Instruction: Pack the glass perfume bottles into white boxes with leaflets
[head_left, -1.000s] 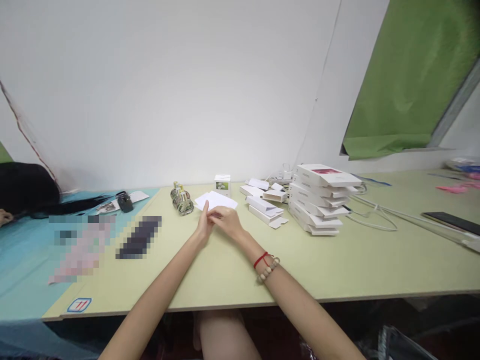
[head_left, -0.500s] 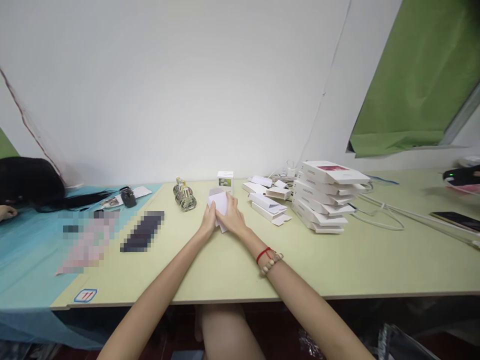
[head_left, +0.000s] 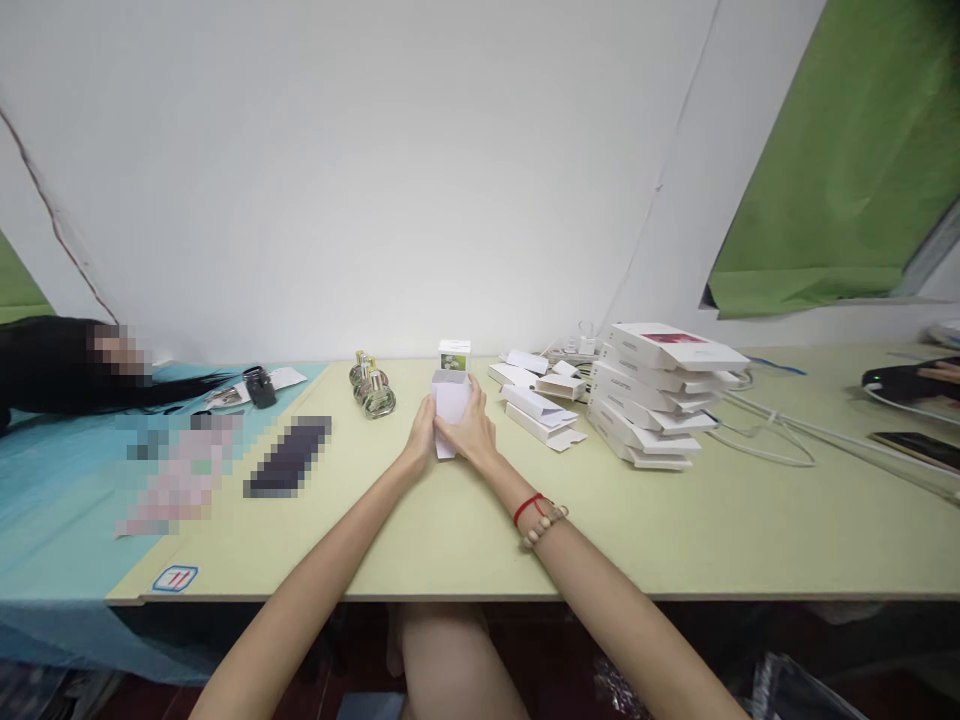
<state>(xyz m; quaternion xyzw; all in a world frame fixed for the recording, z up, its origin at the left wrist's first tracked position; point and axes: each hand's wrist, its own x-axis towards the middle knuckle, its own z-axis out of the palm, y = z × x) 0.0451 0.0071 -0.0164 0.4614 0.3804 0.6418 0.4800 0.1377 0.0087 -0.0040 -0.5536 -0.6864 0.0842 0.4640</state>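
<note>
A white carton was held over the tabletop.
Fingers of the left hand and right hand pinched its sides.

I get a bright, even feed, softly lit from overhead. The wall at 12 o'clock is palest at its middle and greys toward the corners. The white carton nearly washes out, and shadows on the table are faint. Straight lines bow at 3 and 9 o'clock. Pixelated patches sit at 9 o'clock. Below the table edge at 6 o'clock it's dark.
</note>
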